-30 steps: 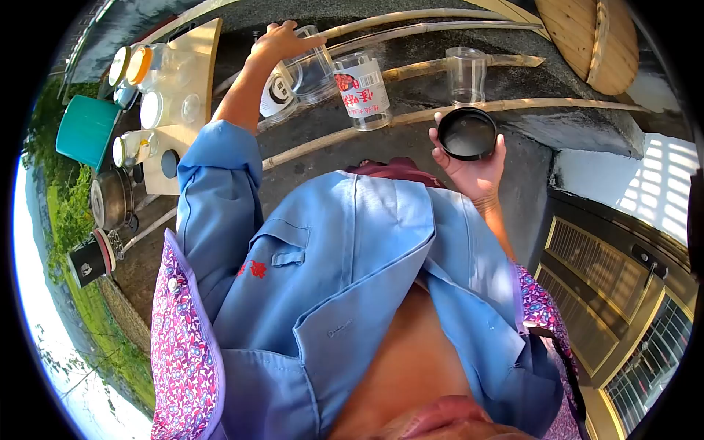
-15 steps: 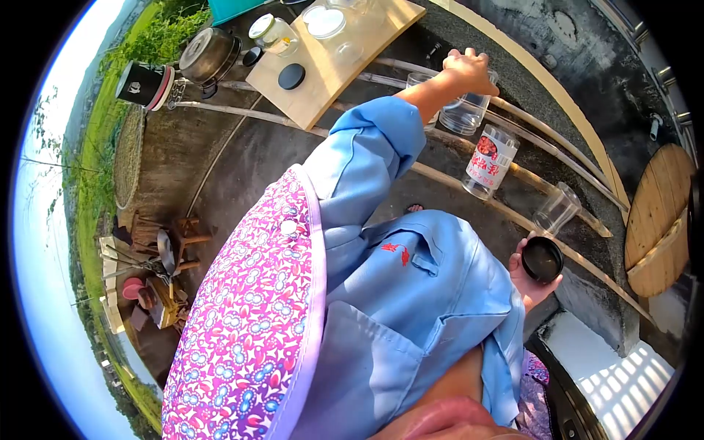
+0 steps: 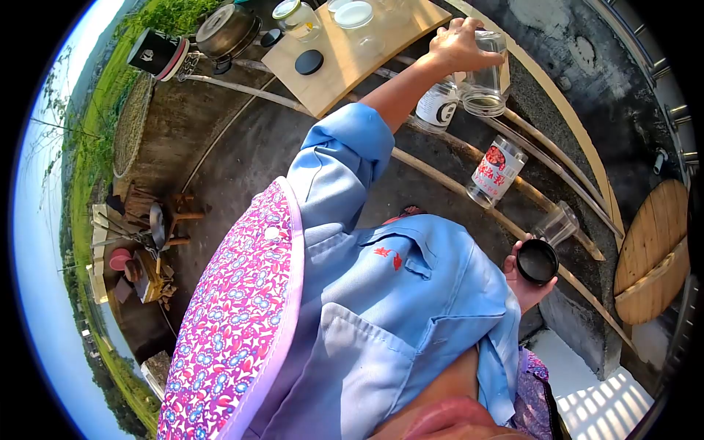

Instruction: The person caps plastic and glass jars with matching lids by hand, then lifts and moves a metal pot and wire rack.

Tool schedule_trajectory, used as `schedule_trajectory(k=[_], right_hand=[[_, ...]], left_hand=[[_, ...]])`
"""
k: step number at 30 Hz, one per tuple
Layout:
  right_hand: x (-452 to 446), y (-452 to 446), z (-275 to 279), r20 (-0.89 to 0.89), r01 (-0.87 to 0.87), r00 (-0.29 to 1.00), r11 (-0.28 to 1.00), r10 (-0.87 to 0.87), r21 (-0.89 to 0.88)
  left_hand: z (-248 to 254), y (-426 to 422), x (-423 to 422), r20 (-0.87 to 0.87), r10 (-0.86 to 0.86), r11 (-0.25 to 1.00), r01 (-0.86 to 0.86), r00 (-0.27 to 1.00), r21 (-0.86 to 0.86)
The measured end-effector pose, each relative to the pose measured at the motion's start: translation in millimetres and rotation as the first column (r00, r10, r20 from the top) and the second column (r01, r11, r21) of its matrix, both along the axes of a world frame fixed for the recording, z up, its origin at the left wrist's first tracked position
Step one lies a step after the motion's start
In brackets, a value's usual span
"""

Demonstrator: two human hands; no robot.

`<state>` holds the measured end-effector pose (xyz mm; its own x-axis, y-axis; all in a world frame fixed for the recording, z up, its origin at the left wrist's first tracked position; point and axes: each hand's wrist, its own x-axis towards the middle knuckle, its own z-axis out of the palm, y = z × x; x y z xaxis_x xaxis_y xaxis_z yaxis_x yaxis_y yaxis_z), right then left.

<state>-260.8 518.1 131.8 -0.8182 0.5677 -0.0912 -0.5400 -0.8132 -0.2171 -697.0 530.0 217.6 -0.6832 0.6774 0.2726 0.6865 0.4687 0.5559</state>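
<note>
My left hand point(image 3: 463, 48) reaches out at the top and is closed around a clear glass jar point(image 3: 485, 79), thumb across its side. Close beside it stands a clear jar with a white and black label point(image 3: 438, 104). A jar with a red and white label point(image 3: 497, 171) stands nearer to me on the poles. Further right is a small clear cup point(image 3: 559, 222), tilted in view. My right hand point(image 3: 526, 286) holds a round black lid point(image 3: 537, 262), hollow side up, close beside that cup.
Bamboo poles point(image 3: 579, 163) run across below the jars. A wooden board point(image 3: 323, 82) carries a black disc lid point(image 3: 309, 62) and several jars. Metal pots point(image 3: 227, 31) stand at upper left. A round wooden lid point(image 3: 649, 257) leans at right.
My left hand has shifted the glass jar up and to the right in view, away from the black-and-white labelled jar, which now shows more fully. My right hand still holds the black lid.
</note>
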Motion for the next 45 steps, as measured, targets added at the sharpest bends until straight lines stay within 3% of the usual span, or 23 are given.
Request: schedule_trajectory(k=[3, 5, 8, 9, 11, 13, 14, 17, 18, 21, 23, 24, 26, 27, 29, 30, 32, 35, 37, 38, 39, 43, 45], right_hand=[[-0.1, 2.4, 7.5, 0.080, 0.026, 0.996, 0.998, -0.031, 0.061], [-3.8, 5.9, 19.6, 0.172, 0.039, 0.983, 0.985, -0.069, 0.170], [-20.2, 7.1, 46.2, 0.378, 0.055, 0.890, 0.883, -0.255, 0.467], [-33.6, 3.8, 65.9, 0.416, 0.025, 0.834, 0.778, -0.362, 0.627], [-52.4, 5.5, 79.7, 0.393, -0.022, 0.798, 0.630, -0.457, 0.777], [-70.5, 3.9, 90.9, 0.358, -0.043, 0.790, 0.538, -0.497, 0.842], [-77.4, 3.7, 93.8, 0.329, -0.059, 0.803, 0.483, -0.497, 0.873], [-86.5, -3.6, 102.4, 0.378, -0.174, 0.800, 0.424, -0.465, 0.889], [-85.5, -5.5, 103.5, 0.378, -0.173, 0.799, 0.423, -0.468, 0.890], [-83.5, -8.2, 107.0, 0.342, -0.216, 0.774, 0.286, -0.533, 0.934], [-75.3, -3.3, 113.6, 0.128, -0.312, 0.732, -0.161, -0.670, 0.936], [-70.9, 0.5, 116.5, 0.129, -0.310, 0.731, -0.157, -0.670, 0.938], [-60.5, 9.6, 122.7, 0.032, -0.297, 0.846, -0.420, -0.533, 0.858], [-55.0, 11.4, 125.7, 0.033, -0.296, 0.844, -0.414, -0.535, 0.861], [-45.7, 14.2, 131.5, 0.019, -0.274, 0.910, -0.566, -0.415, 0.778], [-41.4, 15.1, 134.6, -0.002, -0.256, 0.918, -0.595, -0.398, 0.762], [-34.7, 10.8, 137.8, 0.003, -0.231, 0.918, -0.529, -0.396, 0.817], [-33.3, 5.1, 128.6, -0.068, -0.147, 0.911, -0.474, -0.407, 0.868], [-35.2, -0.4, 111.9, -0.127, -0.097, 0.789, -0.325, -0.601, 0.941], [-37.0, -8.1, 90.5, 0.061, -0.046, 0.787, 0.039, -0.614, 0.998], [-44.9, -22.4, 96.7, 0.210, 0.028, 0.832, 0.417, -0.513, 0.908], [-57.8, -36.3, 96.2, 0.231, 0.006, 0.906, 0.556, -0.356, 0.831], [-60.9, -43.5, 97.6, 0.252, -0.051, 0.925, 0.563, -0.284, 0.825]], left_hand=[[15.0, -31.1, -6.8, 0.061, -0.052, 0.954, 0.032, 0.997, 0.297], [8.1, -41.9, -8.8, 0.442, -0.440, 0.766, 0.070, 0.782, 0.639], [35.7, -94.9, 57.3, 0.682, -0.420, 0.801, -0.108, 0.598, 0.588], [34.5, -101.6, 73.7, 0.770, -0.405, 0.823, -0.171, 0.493, 0.542], [14.0, -115.2, 92.0, 0.820, -0.534, 0.814, -0.139, 0.205, 0.564], [4.9, -121.5, 120.3, 0.865, -0.482, 0.845, -0.188, 0.140, 0.501], [3.9, -123.7, 130.1, 0.839, -0.544, 0.818, -0.206, 0.024, 0.537], [-1.3, -129.1, 153.4, 0.885, -0.466, 0.850, -0.278, -0.001, 0.447], [-6.3, -128.8, 158.5, 0.926, -0.365, 0.885, -0.273, 0.099, 0.378], [-5.5, -133.8, 171.3, 0.917, -0.386, 0.853, -0.341, 0.099, 0.396], [-7.6, -137.1, 172.5, 0.918, -0.389, 0.867, -0.308, 0.072, 0.391], [-8.3, -138.9, 173.2, 0.919, -0.391, 0.881, -0.272, 0.043, 0.387], [-6.1, -142.9, 175.9, 0.931, -0.364, 0.914, -0.197, -0.007, 0.356], [-5.1, -145.0, 177.8, 0.940, -0.336, 0.937, -0.123, -0.058, 0.327], [-10.0, -147.8, 182.6, 0.950, -0.298, 0.952, -0.103, -0.089, 0.288], [-14.0, -149.9, 184.7, 0.923, -0.307, 0.952, -0.075, -0.230, 0.298], [-12.3, -155.1, 194.0, 0.845, -0.315, 0.942, -0.031, -0.431, 0.335], [-11.5, -162.1, 221.4, 0.815, -0.426, 0.905, -0.163, -0.393, 0.394], [-2.4, -165.8, 238.7, 0.808, -0.466, 0.882, -0.253, -0.359, 0.397], [0.2, -166.8, 248.7, 0.831, -0.545, 0.817, -0.294, -0.113, 0.496], [5.1, -170.6, 256.6, 0.802, -0.579, 0.745, -0.304, 0.146, 0.593], [14.9, -199.0, 273.6, 0.711, -0.466, 0.698, -0.275, 0.527, 0.661], [13.3, -216.5, 283.5, 0.692, -0.401, 0.701, -0.285, 0.600, 0.654]])
